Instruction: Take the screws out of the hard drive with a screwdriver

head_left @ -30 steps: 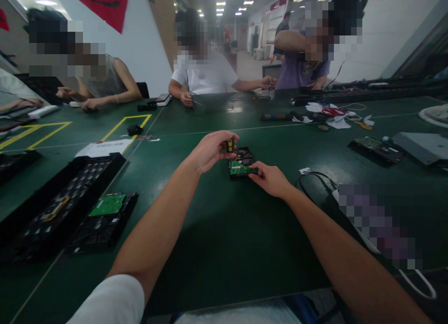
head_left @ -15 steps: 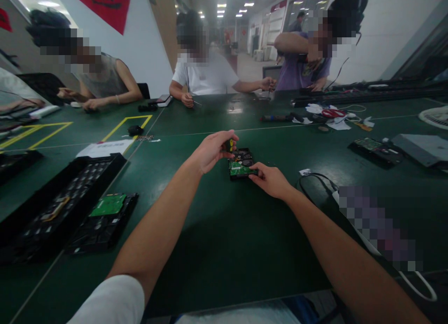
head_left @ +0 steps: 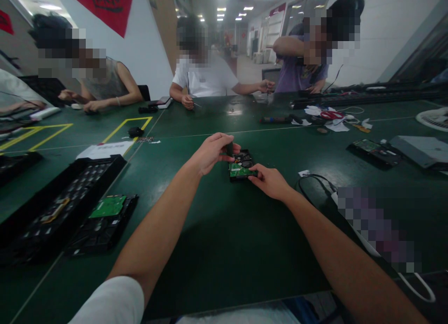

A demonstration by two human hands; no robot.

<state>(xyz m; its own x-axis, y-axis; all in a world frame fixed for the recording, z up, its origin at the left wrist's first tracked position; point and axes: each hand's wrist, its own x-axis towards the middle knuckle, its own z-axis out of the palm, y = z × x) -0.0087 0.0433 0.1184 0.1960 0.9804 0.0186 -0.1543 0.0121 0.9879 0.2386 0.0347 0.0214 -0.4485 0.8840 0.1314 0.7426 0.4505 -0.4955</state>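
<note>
Since the earlier frame my left hand (head_left: 213, 152) has turned the small screwdriver (head_left: 229, 149), hiding its yellow band. The hard drive (head_left: 241, 165) lies mid-surface (head_left: 224, 240), long axis running near to far, directly under that tool. Left fingers pinch the handle from the left; my right hand (head_left: 271, 181), fingers curled, presses the drive's near right corner.
</note>
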